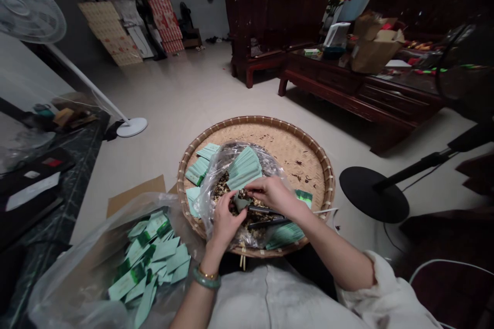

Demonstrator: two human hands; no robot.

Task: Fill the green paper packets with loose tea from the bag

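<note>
My left hand (pixel 227 221) and my right hand (pixel 273 196) meet over a round woven bamboo tray (pixel 297 157), both pinching a small grey-green packet (pixel 241 203). Just below my right hand lies a dark scissor-like tool (pixel 266 216); which hand holds it is hidden. Under my hands, a clear plastic bag (pixel 216 205) holds dried brown bits (pixel 227 200) and a stack of pale green packets (pixel 244 168). More green packets (pixel 197 171) lie loose on the tray. Another plastic bag (pixel 96 272) at lower left holds several green-and-white packets (pixel 150 254).
A sheet of brown cardboard (pixel 135 196) lies beside the tray, near a dark marble-topped counter (pixel 65 175). A standing fan's white base (pixel 131 127) is at left, and another fan's black base (pixel 374 194) at right. A dark wooden table (pixel 358 82) holds cardboard boxes.
</note>
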